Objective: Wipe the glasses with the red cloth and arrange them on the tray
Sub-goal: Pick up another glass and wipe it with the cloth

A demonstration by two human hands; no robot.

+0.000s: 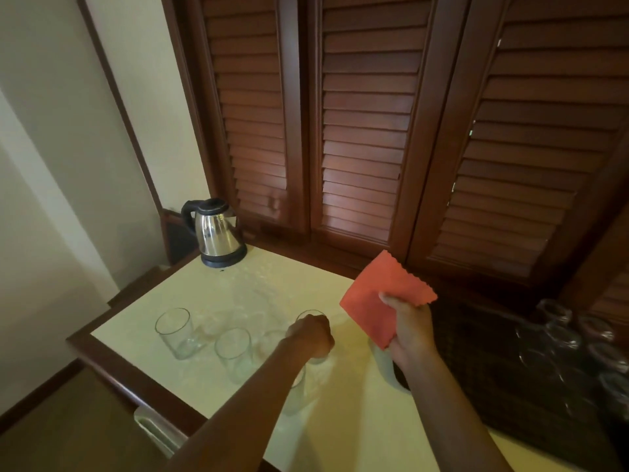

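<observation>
Gripping one glass (pixel 311 316) on the table (pixel 357 420), left hand (pixel 311 335) fingers curl round it; right hand (pixel 408 327) fingers pinch the red cloth (pixel 381 294) just beside. Wiping likely comes next.

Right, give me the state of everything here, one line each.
Left hand: gripping a glass on the table.
Right hand: holding the red cloth up.
Two other glasses: upright, empty, untouched.
Kettle: lid closed.
Tray: dark, holds several glasses.
</observation>
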